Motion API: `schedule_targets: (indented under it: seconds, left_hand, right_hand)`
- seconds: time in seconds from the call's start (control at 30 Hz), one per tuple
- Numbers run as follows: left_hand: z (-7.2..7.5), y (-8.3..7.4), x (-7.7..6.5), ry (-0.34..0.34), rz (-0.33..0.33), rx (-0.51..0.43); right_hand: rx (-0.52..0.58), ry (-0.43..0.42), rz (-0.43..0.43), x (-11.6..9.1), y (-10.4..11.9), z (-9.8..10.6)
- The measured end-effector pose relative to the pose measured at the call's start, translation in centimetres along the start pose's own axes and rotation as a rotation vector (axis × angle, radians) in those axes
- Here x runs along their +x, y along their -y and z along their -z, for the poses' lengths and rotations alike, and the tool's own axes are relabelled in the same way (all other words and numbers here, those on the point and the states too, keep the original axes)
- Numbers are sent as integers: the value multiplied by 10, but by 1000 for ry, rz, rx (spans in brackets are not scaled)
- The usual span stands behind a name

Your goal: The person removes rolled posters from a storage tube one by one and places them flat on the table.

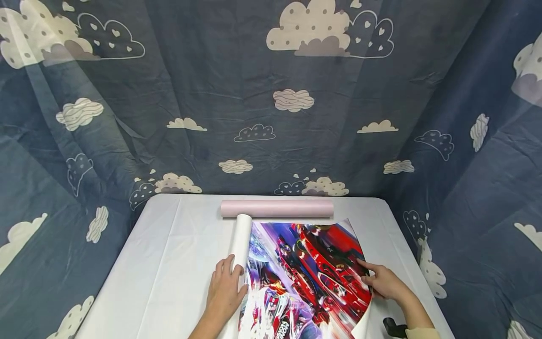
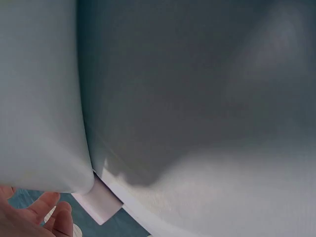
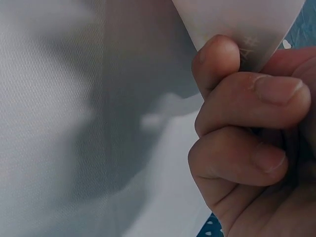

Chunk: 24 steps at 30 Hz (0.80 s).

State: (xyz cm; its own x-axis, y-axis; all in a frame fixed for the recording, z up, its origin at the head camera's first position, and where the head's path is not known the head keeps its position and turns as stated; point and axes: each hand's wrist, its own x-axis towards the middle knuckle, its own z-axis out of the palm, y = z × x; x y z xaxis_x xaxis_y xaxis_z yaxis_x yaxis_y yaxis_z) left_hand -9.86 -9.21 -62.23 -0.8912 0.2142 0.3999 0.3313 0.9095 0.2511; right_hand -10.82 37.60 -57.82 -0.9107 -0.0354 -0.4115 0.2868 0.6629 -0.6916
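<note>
A glossy poster (image 1: 313, 263) printed with red racing cars lies on the white-clothed table (image 1: 169, 263). Its left side is curled into a white roll (image 1: 242, 235). My left hand (image 1: 226, 292) holds that roll near its front end, fingers over it and thumb on the print side. My right hand (image 1: 383, 282) pinches the poster's right edge, which lifts off the table. In the right wrist view curled fingers (image 3: 247, 123) grip the poster's white back (image 3: 237, 19). The left wrist view is filled by the white roll (image 2: 39, 98), with fingertips (image 2: 44, 217) at the bottom left.
A pale pink tube (image 1: 277, 208) lies crosswise at the back of the table, just beyond the poster. Dark blue cloth with white clouds (image 1: 254, 94) hangs behind and on both sides. A small black object (image 1: 394, 326) sits by my right wrist.
</note>
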Motion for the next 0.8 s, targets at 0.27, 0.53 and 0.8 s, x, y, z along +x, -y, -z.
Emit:
schedule_targets:
  seconds: [0.27,0.53,0.8]
  left_hand:
    - [6,9,2,-42,-74,22]
    - [12,19,4,-4,-6,14]
    - [14,30,4,5,30,34]
  right_hand:
    - [11,5,2,2,-4,3]
    - [-7,-15,6,5,-6,4]
    - [-30,-39,2,11,-7,5]
